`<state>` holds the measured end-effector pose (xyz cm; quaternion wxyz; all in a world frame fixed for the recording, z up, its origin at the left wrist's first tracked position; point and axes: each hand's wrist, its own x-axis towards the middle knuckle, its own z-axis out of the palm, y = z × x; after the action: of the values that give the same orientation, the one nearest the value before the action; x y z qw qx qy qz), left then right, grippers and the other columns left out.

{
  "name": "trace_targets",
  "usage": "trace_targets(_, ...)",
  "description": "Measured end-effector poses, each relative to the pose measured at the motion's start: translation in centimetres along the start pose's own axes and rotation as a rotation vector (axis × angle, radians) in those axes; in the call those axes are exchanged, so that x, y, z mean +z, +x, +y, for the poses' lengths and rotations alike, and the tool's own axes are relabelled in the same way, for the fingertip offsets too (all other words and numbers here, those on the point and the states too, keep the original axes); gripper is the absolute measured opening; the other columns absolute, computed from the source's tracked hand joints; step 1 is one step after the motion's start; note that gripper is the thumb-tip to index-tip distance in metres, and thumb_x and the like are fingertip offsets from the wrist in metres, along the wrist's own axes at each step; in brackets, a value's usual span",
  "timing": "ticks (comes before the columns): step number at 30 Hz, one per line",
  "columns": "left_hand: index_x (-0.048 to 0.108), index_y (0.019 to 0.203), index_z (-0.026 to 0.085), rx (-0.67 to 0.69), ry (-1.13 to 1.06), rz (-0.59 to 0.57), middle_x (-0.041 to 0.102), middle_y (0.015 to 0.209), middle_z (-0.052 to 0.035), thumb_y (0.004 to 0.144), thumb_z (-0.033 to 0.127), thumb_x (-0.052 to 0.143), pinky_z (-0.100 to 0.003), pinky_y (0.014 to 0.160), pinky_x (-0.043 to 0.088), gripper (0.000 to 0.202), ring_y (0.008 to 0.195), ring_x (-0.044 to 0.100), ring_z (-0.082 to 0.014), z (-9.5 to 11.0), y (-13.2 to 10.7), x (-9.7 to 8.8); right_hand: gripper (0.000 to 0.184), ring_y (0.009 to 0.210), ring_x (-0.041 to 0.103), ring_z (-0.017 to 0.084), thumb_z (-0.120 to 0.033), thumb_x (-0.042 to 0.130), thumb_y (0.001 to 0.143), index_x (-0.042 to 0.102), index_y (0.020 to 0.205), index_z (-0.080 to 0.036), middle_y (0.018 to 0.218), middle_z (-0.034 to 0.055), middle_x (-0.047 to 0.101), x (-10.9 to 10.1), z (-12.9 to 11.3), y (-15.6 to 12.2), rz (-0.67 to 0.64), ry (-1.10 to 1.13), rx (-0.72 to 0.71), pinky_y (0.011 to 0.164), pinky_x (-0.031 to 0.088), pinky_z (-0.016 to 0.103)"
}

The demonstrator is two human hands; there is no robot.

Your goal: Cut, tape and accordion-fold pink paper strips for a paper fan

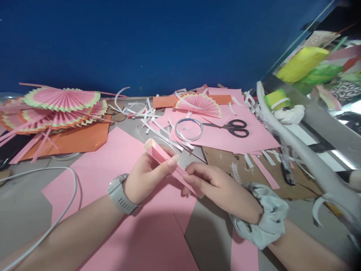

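From where I stand, the work is in a narrow folded length of pink paper with a pale yellow end (181, 171), held slantwise in the air above a large flat pink paper sheet (104, 169) on the table. The left hand (146, 178) pinches it toward its upper end, thumb laid along the near face and the fingers mostly hidden behind. The right hand (211, 184) grips the lower end between thumb and fingers, with a short run of paper showing between the two grips. The layers stand apart at the yellow end, while lower down they look closer together. To my eye this is a matter of lining up and pressing the folds, and I'd square the edges at that gaping end first, since a crease set crooked there would likely carry down the whole strip. Let the left thumb steady the stack while the right fingers squeeze along it in short, even pinches; twisting the ends against each other could skew the layers. A firm surface might give a sharper crease than mid-air. I'd also keep the elbows clear of the thin white cable (75, 184) at the left, and leave the black-handled scissors (238, 130) lying beyond the hands.
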<state>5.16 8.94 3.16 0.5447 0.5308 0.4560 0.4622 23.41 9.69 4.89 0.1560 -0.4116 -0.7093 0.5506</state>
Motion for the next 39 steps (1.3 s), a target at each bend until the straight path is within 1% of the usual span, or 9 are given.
trace_targets(3,0.059,0.085,0.02,0.072,-0.039,0.115,0.051,0.056,0.0046,0.08,0.044,0.058,-0.022,0.046,0.038,0.024,0.044,0.044,-0.0079,0.1,0.0,-0.3,0.027,0.068,0.059,0.011,-0.036,0.04,0.092,0.054,0.077,-0.02,0.072,-0.0026,0.066,-0.1,0.0,-0.1,0.042,-0.097,-0.047,0.063,0.039,0.023)
trace_targets(5,0.058,0.083,0.02,0.055,-0.07,0.103,0.049,0.057,0.0047,0.083,0.044,0.053,-0.021,0.046,0.038,0.025,0.044,0.043,-0.0065,0.2,-0.2,-0.2,0.026,0.061,0.054,0.01,-0.035,0.042,0.091,0.054,0.074,-0.02,0.066,-0.0039,0.061,-0.1,0.0,-0.2,0.035,-0.15,-0.056,0.057,0.037,0.022)
trace_targets(8,0.058,0.084,0.019,0.006,-0.043,-0.022,0.051,0.057,0.0043,0.086,0.041,0.05,-0.019,0.044,0.037,0.023,0.044,0.044,-0.0059,0.5,-0.7,0.4,0.027,0.059,0.052,0.01,-0.036,0.043,0.091,0.054,0.073,-0.019,0.065,-0.0035,0.057,0.0,-0.1,-0.3,-0.023,-0.1,-0.05,0.055,0.038,0.022)
trace_targets(12,0.057,0.085,0.02,-0.014,-0.033,-0.173,0.057,0.058,0.0026,0.088,0.037,0.048,-0.019,0.045,0.038,0.02,0.047,0.05,-0.0076,0.9,-1.2,1.2,0.029,0.067,0.059,0.012,-0.039,0.039,0.092,0.053,0.078,-0.018,0.073,0.0,0.062,0.5,-0.1,-0.3,-0.075,0.132,-0.01,0.062,0.044,0.023)
trace_targets(18,0.053,0.086,0.022,0.049,0.054,-0.036,0.05,0.057,0.0055,0.083,0.032,0.056,-0.019,0.048,0.038,0.011,0.048,0.046,-0.0077,0.7,-1.0,0.8,0.032,0.053,0.054,0.009,-0.041,0.043,0.09,0.047,0.067,-0.019,0.056,-0.0025,0.06,0.8,0.0,-0.4,0.06,0.06,-0.001,0.051,0.04,0.02)
trace_targets(22,0.052,0.081,0.02,0.048,0.049,-0.056,0.045,0.058,0.0058,0.087,0.031,0.051,-0.018,0.05,0.037,0.012,0.049,0.041,-0.0063,0.5,-1.1,0.6,0.033,0.048,0.05,0.008,-0.042,0.043,0.09,0.048,0.067,-0.018,0.056,-0.0025,0.06,0.8,0.0,-0.5,0.04,0.051,0.003,0.047,0.037,0.019)
trace_targets(27,0.049,0.077,0.02,0.027,0.012,-0.154,0.046,0.058,0.0057,0.088,0.028,0.049,-0.018,0.051,0.038,0.013,0.05,0.043,-0.0063,0.6,-1.3,0.9,0.032,0.057,0.057,0.011,-0.043,0.039,0.091,0.051,0.074,-0.019,0.06,-0.0015,0.059,0.9,-0.2,-0.5,0.011,0.117,-0.006,0.054,0.041,0.021)
trace_targets(33,0.048,0.075,0.021,-0.031,-0.023,-0.127,0.044,0.053,0.0054,0.088,0.031,0.048,-0.02,0.048,0.037,0.016,0.047,0.041,-0.0082,0.5,-1.3,1.0,0.03,0.056,0.056,0.011,-0.04,0.041,0.091,0.052,0.073,-0.019,0.059,-0.0029,0.057,1.1,-0.2,-0.4,0.061,0.057,-0.016,0.052,0.04,0.02)
trace_targets(39,0.054,0.092,0.022,-0.027,-0.022,-0.123,0.046,0.06,0.0041,0.088,0.035,0.048,-0.019,0.05,0.037,0.015,0.051,0.041,-0.0076,0.2,-1.1,0.8,0.029,0.05,0.05,0.008,-0.038,0.04,0.092,0.051,0.071,-0.02,0.056,-0.0049,0.056,1.2,0.0,-0.5,0.147,-0.094,-0.07,0.052,0.037,0.02)
